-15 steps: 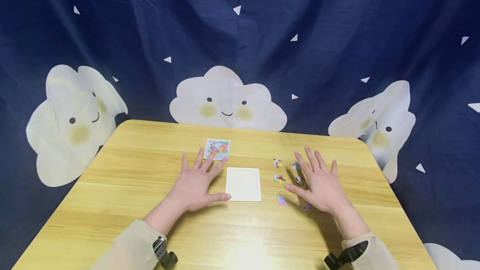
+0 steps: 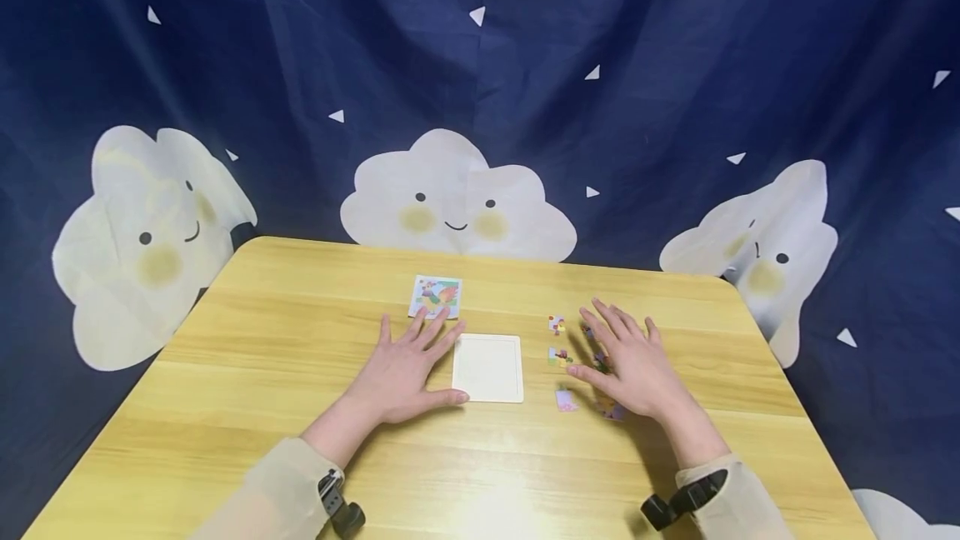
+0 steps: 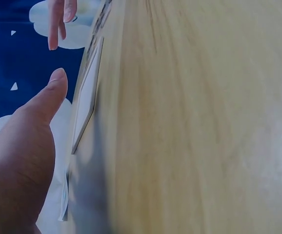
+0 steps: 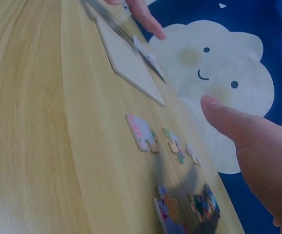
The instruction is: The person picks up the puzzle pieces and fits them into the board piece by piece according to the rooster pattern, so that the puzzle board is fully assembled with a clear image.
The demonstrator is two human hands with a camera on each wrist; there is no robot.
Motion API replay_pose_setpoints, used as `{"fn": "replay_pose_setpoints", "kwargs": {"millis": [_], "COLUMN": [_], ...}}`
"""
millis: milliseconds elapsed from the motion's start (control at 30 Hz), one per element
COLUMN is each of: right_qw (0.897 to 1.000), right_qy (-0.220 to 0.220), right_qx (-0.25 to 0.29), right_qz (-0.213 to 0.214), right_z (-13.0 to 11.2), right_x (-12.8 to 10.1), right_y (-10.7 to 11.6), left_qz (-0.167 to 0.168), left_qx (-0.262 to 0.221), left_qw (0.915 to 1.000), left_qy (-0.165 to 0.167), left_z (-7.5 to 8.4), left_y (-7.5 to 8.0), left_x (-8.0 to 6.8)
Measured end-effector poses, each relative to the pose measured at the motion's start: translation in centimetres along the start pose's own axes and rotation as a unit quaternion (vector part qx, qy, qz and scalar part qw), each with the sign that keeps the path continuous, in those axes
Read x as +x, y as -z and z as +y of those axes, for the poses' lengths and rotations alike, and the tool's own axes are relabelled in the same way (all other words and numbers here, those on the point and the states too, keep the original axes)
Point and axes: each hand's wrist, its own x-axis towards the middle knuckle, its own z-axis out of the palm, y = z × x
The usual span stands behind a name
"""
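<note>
My left hand [image 2: 397, 377] hovers with spread fingers at the left side of a white square puzzle tray [image 2: 487, 369], its thumb tip overlapping the tray's edge in the head view. Beyond those fingertips lies a square picture card [image 2: 438, 292] with a colourful print. On the tray's other side, my right hand [image 2: 637, 369] is held over several jigsaw pieces, fingers extended and nothing in its grasp. A pink and lilac piece [image 4: 140, 132] shows fully in the right wrist view, near another piece [image 4: 171, 214] in shadow. The right hand partly hides the outer pieces in the head view.
Everything lies on a wooden table [image 2: 262, 340] with rounded far corners. Behind it hangs a dark blue curtain [image 2: 645, 107] with white clouds and triangles. A dark strapped device [image 2: 341, 505] is on the left wrist, a similar one [image 2: 686, 500] on the right.
The left hand has shifted slightly right, toward the tray. The right hand has moved a little left, its fingers closer together. The tray, card and pieces stay in place.
</note>
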Motion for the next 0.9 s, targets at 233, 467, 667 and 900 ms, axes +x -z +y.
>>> {"fn": "replay_pose_setpoints", "kwargs": {"millis": [233,467,667,900], "right_qw": [1.0,0.999,0.998,0.997], "right_qy": [0.011,0.016,0.013,0.0], "right_qx": [0.011,0.04,0.061,0.08], "right_qz": [-0.012,-0.003,-0.008,-0.014], "right_z": [-0.1,0.1,0.1,0.4], "right_x": [0.3,0.9,1.5,2.0], "right_y": [-0.3,-0.7,-1.0,-1.5], "left_qz": [-0.021,-0.034,-0.06,-0.072], "left_qx": [-0.024,-0.035,-0.039,-0.041], "left_qw": [0.9995,0.9987,0.9973,0.9965], "left_qy": [-0.002,-0.013,-0.012,-0.009], "left_z": [0.2,0.3,0.2,0.2], "left_y": [-0.7,-1.2,-1.5,-1.6], "left_x": [0.1,0.4,0.5,0.7]}}
